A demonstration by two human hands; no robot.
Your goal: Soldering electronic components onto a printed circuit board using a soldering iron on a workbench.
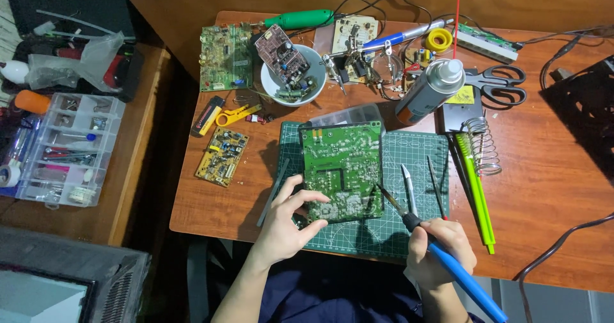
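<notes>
On the green cutting mat [409,153] at the near edge of the wooden table [550,189]: one green circuit board [341,169], its lower left corner pinched by the left hand [284,224]; one blue soldering iron [448,259], gripped in the closed right hand [441,249], tip touching the board's lower right edge; tweezers [409,189] just beside.

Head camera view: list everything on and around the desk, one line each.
Cutting mat: one, green, desk centre.
Large circuit board: one, green, on the mat.
Soldering iron: one, blue handle, tip at the board's right edge.
Tweezers: one, silver, on the mat.
Bowl: one, white, holds a board.
Spray can: one, silver, behind the mat.
Scissors: one, black, right of the can.
Small circuit board: one, yellow, left of the mat.
Parts box: one, clear, side table.
Left hand: steadies the large board.
Right hand: grips the soldering iron.
</notes>
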